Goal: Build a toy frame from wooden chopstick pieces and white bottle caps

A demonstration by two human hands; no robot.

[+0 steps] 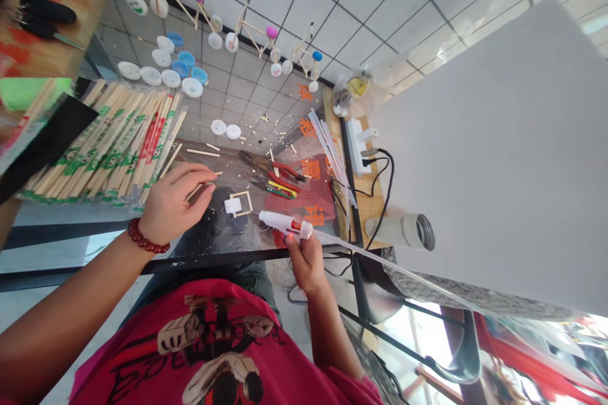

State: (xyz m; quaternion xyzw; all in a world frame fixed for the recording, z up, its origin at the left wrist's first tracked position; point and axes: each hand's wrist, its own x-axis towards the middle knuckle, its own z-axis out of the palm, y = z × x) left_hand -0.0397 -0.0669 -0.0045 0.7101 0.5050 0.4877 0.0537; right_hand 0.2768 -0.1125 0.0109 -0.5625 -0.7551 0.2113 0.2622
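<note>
My left hand, with a red bead bracelet at the wrist, pinches a short wooden stick above the table's left part. My right hand is wrapped around a white hot glue gun near the front edge. Its nozzle points left, a red light glows on it, and a long clear glue stick trails from its back. Between both hands lies a small square frame of wooden sticks, with a white block at its left side.
Pliers and a yellow-green cutter lie beyond the glue gun. Wrapped chopsticks are heaped at left. White and blue bottle caps and stick models stand farther back. A power strip sits at right.
</note>
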